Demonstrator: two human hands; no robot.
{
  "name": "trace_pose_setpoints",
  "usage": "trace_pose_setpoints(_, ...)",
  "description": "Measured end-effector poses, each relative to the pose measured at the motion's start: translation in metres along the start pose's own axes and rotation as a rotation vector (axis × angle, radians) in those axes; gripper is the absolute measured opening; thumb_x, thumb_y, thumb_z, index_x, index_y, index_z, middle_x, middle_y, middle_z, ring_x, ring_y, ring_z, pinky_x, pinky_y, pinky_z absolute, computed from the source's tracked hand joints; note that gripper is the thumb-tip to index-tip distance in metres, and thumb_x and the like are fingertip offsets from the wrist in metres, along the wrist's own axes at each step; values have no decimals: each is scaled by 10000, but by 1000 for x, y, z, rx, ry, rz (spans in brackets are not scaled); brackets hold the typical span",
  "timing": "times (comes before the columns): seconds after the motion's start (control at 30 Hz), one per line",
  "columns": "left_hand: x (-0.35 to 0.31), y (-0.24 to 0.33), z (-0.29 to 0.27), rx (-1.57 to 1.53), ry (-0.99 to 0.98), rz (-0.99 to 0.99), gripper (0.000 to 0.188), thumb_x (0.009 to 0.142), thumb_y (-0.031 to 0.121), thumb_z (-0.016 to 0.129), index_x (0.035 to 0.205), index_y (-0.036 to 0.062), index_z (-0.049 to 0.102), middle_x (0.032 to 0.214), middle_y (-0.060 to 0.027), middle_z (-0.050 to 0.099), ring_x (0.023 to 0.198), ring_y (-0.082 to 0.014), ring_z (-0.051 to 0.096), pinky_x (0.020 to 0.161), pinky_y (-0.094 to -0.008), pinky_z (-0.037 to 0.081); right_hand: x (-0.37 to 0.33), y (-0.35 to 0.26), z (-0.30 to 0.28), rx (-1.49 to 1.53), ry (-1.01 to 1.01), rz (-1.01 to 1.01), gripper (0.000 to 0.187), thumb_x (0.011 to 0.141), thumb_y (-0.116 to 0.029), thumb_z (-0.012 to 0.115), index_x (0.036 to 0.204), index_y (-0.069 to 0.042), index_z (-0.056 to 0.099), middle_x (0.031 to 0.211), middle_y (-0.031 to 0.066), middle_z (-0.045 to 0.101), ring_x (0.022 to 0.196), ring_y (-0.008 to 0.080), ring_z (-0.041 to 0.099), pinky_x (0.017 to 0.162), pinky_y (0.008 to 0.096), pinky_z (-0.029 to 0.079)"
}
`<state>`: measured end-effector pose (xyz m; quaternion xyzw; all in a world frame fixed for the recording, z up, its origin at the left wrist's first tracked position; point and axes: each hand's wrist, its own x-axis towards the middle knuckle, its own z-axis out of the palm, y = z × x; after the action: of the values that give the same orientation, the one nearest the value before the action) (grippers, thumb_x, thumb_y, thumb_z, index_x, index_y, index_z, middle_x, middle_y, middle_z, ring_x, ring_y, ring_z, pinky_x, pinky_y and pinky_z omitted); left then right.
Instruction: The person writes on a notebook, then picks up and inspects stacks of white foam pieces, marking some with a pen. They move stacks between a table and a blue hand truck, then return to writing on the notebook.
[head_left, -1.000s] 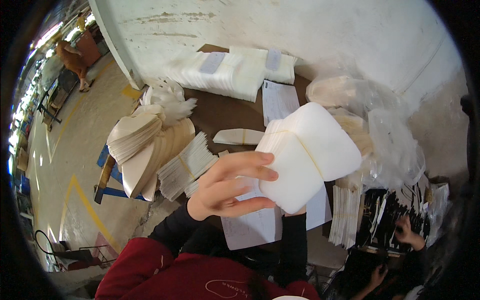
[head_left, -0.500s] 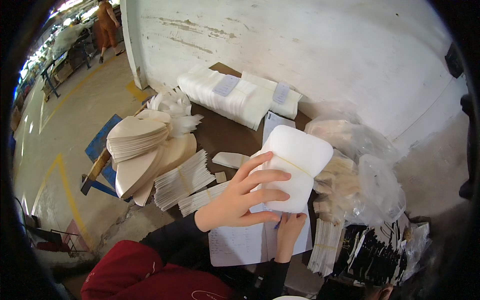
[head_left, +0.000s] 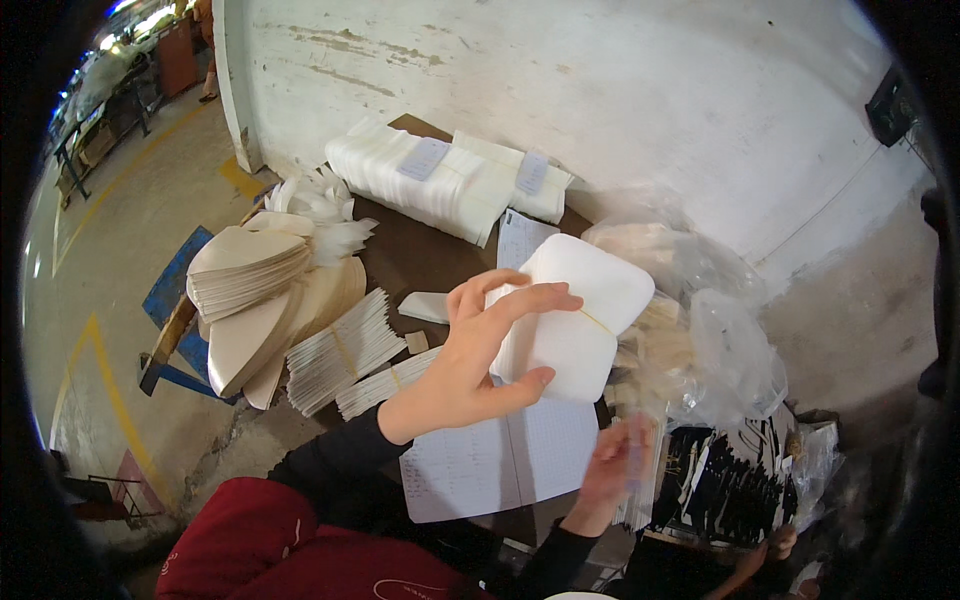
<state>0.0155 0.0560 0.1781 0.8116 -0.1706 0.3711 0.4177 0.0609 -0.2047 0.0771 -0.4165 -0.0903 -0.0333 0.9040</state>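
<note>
My left hand (head_left: 465, 355) grips the left side of a thick stack of white rounded sheets (head_left: 590, 275) bound with a yellow band. Its forefinger reaches over the top sheet, the thumb lies along the lower part, and the other fingers are bent at the edge. Below the stack lies an open notebook (head_left: 470, 460) with handwriting on its left page. To the right of the notebook is my right hand (head_left: 605, 470), smeared by motion, its fingers bent. A bluish streak beside the fingers looks like the blue pen it held.
Banded bundles of white strips (head_left: 345, 350) and cream curved pieces (head_left: 245, 265) lie at left. White rolls (head_left: 420, 180) line the wall. Clear plastic bags (head_left: 735, 350) and black pieces (head_left: 715, 490) sit at right. Another person's hand (head_left: 780, 543) shows at lower right.
My right hand has moved off the notebook to the right. My left fingers, spread over the stack before, are now bent at its edge. The whole view has shifted slightly.
</note>
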Motion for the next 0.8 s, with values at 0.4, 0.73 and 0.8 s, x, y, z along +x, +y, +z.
trace_pose_setpoints(0.4, -29, 4, 25, -154, -38, -78, 917, 748, 201, 683, 1467, 120, 120, 1406, -136, 467, 1403, -370, 205, 1117, -513, 136, 21, -72, 161, -454, -584, -348, 362, 949, -408, 555, 839, -74, 466, 826, 19, 474, 709, 135, 417, 630, 286, 343)
trace_pose_setpoints(0.73, -38, 4, 26, -118, 0, -8, 1054, 746, 211, 730, 1497, 113, -2, 1404, -165, 479, 1399, -399, 221, 1111, -524, 141, 18, -45, 167, -667, -310, -407, 377, 836, 37, 652, 639, -74, 351, 553, 1, 451, 501, 38, 371, 484, 197, 269)
trace_pose_setpoints(0.8, -39, 2, 28, -149, 29, 6, 1078, 744, 211, 733, 1492, 103, -36, 1406, -166, 477, 1397, -400, 228, 1108, -529, 148, 15, -44, 159, -752, -346, -465, 404, 812, 85, 661, 627, -76, 340, 548, 4, 461, 507, 31, 373, 485, 193, 261)
